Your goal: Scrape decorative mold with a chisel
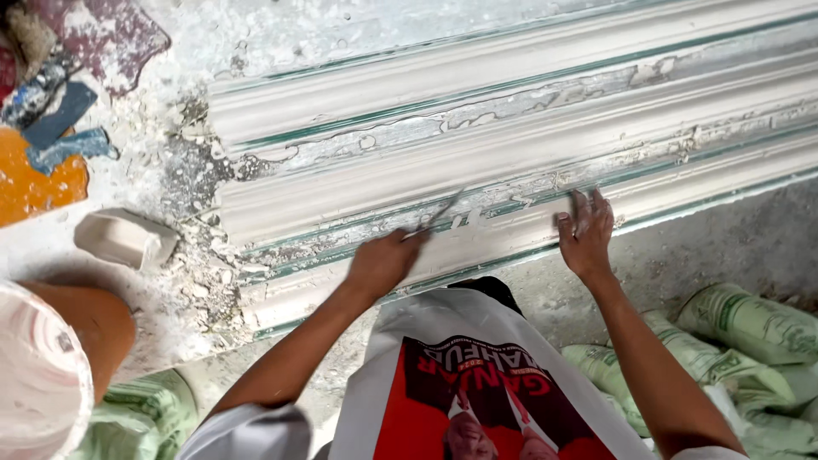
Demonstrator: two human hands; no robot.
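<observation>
Gripping a thin metal blade, the left hand is closing its fingers round the tool's near end, with the blade's tip angling up and away onto the long white plaster moulding; the blade is blurred, so its exact kind cannot be told; the right hand is lying flat on the same moulding a little farther along, fingers pressed together and pointing away, palm down on the lowest ridge; both hands are resting near the moulding's front edge, the blade between them; the moulding is stretching across the worktable, its ridges and green-edged grooves flaking in places; plaster crumbs and dust are lying thick at the moulding's left end; a small pale block is sitting on the table just beyond that debris; patches of orange, blue and dark red are showing at the far left corner; a white bucket is standing at the lower left edge of view; greenish sacks are lying on the floor to the right, below the right forearm; a red and white printed sheet is hanging in front of the person's body.
</observation>
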